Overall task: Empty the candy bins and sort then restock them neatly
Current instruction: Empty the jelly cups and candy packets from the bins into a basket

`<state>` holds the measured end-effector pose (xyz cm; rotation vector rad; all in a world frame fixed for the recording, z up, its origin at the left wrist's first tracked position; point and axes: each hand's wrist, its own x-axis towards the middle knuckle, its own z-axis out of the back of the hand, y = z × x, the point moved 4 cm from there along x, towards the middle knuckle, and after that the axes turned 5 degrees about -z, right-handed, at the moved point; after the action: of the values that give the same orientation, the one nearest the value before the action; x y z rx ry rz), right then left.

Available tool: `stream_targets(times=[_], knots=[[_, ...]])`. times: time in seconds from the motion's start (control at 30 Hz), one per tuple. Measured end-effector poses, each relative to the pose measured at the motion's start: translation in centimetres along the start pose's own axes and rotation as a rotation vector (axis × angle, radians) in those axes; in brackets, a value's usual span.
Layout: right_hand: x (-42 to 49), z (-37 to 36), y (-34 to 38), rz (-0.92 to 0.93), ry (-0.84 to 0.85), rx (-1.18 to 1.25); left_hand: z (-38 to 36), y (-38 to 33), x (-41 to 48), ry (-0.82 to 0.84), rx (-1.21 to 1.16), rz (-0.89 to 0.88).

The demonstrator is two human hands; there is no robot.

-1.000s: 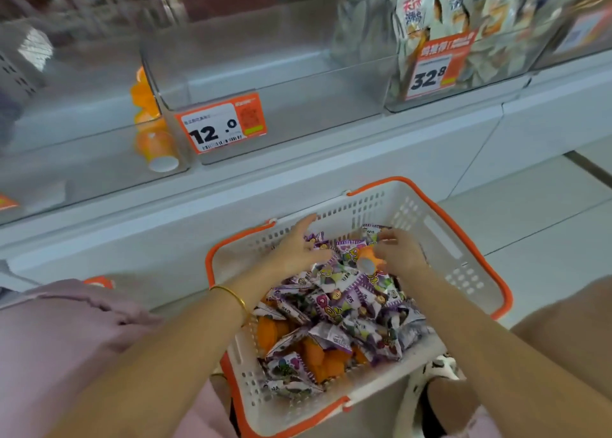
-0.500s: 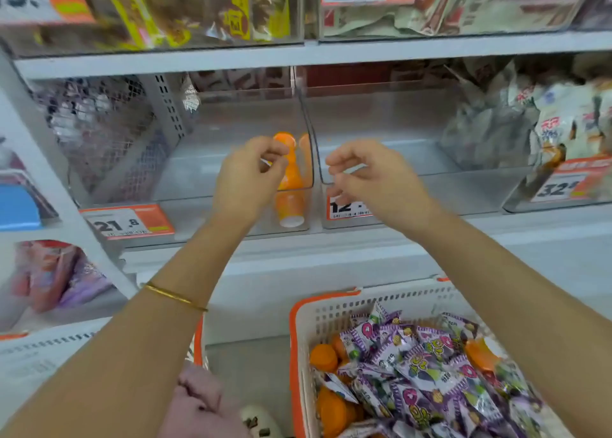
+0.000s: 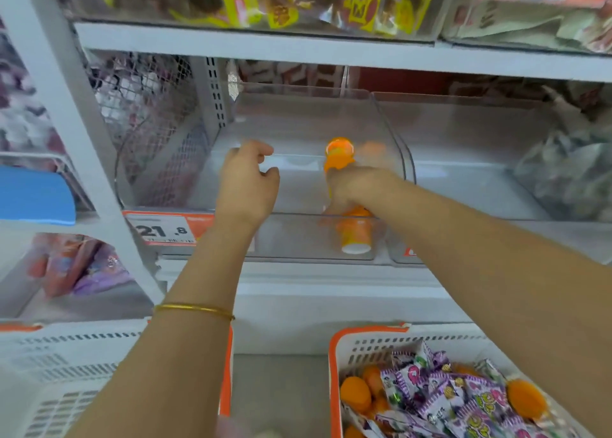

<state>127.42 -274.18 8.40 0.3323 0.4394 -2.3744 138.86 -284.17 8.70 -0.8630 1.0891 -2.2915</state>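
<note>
A clear plastic bin (image 3: 298, 239) sits on the middle shelf, nearly bare inside. At its right side an orange candy tube (image 3: 339, 154) stands upright, and a second orange tube (image 3: 354, 237) with a white cap lies at the front wall. My right hand (image 3: 356, 189) reaches into the bin and grips the upright tube from below. Over the left half of the bin hovers my left hand (image 3: 248, 186), fingers curled, nothing visible in it. Below, a white basket with an orange rim (image 3: 364, 333) holds purple wrapped candies (image 3: 463, 401) and more orange candies (image 3: 356, 394).
A second clear bin (image 3: 480, 172) adjoins on the right, with crumpled packets at its far right. The price tag 21.8 (image 3: 162, 230) hangs at the shelf front. Another white basket (image 3: 82, 345) stands at lower left. Upper-shelf bins (image 3: 298, 3) hold packaged snacks.
Both hands rose from the basket to the shelf. My right hand has moved into the clear bin onto the orange tubes; my left hand shifted left over the bin.
</note>
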Motion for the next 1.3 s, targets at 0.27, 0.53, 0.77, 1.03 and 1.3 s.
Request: stream_targets(times=[0.27,0.53,0.77,1.03,1.3], knots=[[1.4,-2.4,-0.5,0.092,0.082,0.242,-0.4,0.0,0.2,0.026,-0.043,0.034],[1.3,-2.6,-0.4,0.115,-0.032,0.524,-0.3,0.1,0.1,0.02,-0.11,0.059],[0.2,-0.4,-0.5,0.282,-0.237,0.983,0.1,-0.5,0.3,0.028,-0.187,0.109],[-3.1,3.3,0.0,0.588,-0.366,1.061,-0.1,-2.7,-0.1,0.116,-0.793,0.237],[-4.4,2.3,0.4,0.365,-0.666,1.384,-3.3,-1.6,-0.4,0.008,-1.306,0.548]])
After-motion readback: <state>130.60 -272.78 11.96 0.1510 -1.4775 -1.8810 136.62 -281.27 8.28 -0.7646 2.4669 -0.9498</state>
